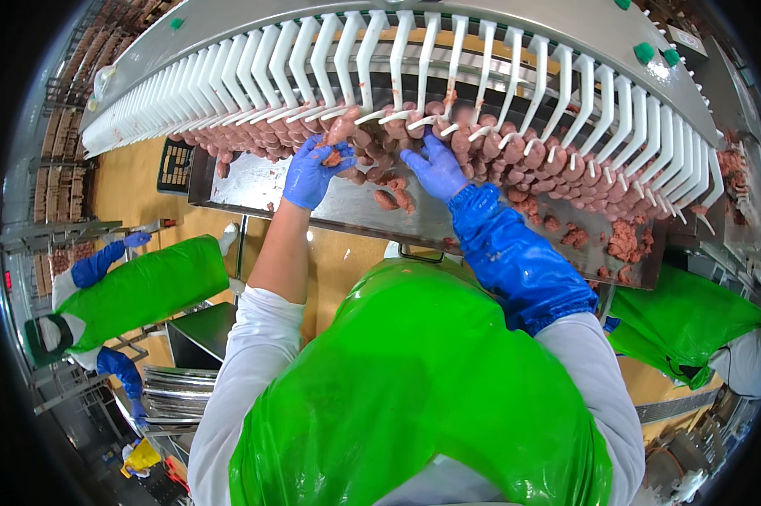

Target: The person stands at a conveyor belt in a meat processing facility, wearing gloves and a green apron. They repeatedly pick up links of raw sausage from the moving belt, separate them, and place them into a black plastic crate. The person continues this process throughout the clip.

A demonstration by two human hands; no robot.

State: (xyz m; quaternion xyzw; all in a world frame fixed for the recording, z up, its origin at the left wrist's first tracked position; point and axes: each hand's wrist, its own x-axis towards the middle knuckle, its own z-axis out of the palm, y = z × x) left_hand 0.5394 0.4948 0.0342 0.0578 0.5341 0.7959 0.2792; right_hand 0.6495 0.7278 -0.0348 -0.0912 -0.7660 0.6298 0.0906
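Note:
Strings of pink sausage links (557, 173) hang in loops from a long row of white plastic hooks (368, 59). My left hand (309, 175), in a blue glove, is closed around the torn end of a sausage link (341, 128), with loose meat showing between its fingers. To its right, my right hand (439, 171), also blue-gloved, has thumb and fingers apart. Its fingertips reach up to the hanging links, and nothing is visibly gripped. Below and between the hands, a broken piece of sausage (386, 200) lies on the metal tray (338, 218).
Ground meat clumps (625, 242) lie at the tray's right end. A metal housing (220, 21) runs above the hooks. A co-worker in a green apron (148, 291) stands at left, another green apron (684, 325) shows at right. Stacked metal trays (178, 395) stand lower left.

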